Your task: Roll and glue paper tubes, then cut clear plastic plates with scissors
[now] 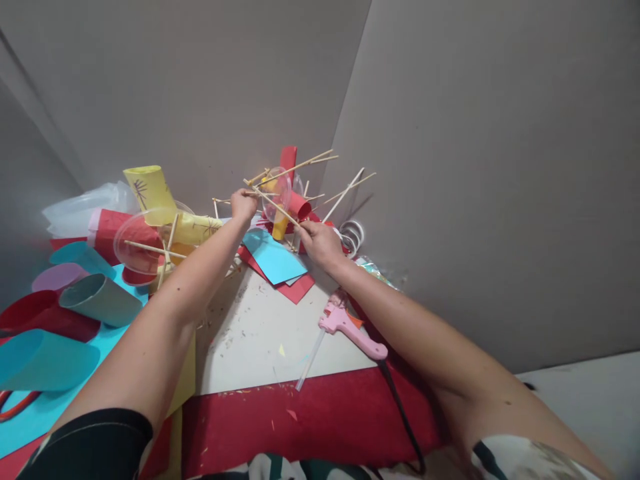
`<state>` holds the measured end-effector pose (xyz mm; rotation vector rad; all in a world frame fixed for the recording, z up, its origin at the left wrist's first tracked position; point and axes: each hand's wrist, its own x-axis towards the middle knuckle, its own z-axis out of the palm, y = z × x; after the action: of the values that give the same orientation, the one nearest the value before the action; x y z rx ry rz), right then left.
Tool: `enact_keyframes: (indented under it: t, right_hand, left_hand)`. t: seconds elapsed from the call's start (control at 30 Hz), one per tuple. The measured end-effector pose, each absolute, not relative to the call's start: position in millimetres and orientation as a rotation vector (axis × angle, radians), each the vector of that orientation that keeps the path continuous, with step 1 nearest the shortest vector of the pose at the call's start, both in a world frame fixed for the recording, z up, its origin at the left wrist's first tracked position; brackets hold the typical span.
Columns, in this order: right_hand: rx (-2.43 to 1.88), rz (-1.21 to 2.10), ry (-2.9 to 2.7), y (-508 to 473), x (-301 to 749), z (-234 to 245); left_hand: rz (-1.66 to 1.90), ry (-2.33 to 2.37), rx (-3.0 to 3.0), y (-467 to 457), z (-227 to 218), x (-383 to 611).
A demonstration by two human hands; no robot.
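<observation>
Both arms reach forward to a construction of thin wooden sticks, a clear plastic disc (277, 193) and rolled paper tubes near the wall. My left hand (243, 207) is closed around a stick on the construction's left side. My right hand (320, 243) pinches the lower end of a slanting wooden stick (275, 203), which runs up and left across the disc. A red paper tube (300, 207) and a yellow tube (280, 227) sit between the hands. Fingertips of both hands are partly hidden.
A pink glue gun (350, 327) lies on the white board (240, 347), its cord trailing toward me. Blue paper (275, 257) lies over red paper. At left stand several rolled tubes, including a yellow one (157, 197). Tape rolls (353, 237) rest near the grey wall (475, 167).
</observation>
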<state>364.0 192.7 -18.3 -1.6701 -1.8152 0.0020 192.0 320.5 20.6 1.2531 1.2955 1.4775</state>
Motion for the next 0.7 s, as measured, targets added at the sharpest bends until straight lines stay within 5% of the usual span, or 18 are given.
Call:
enact_keyframes:
  t: [0.23,0.7]
  right_hand:
    - [-1.669,-0.041,-1.782,188,366,-13]
    - [-1.569,-0.244,-1.787,191,391,-23]
  left_hand:
    - [1.376,1.277,1.258,316,46,196]
    - [1.316,1.35,1.324,311,25,196]
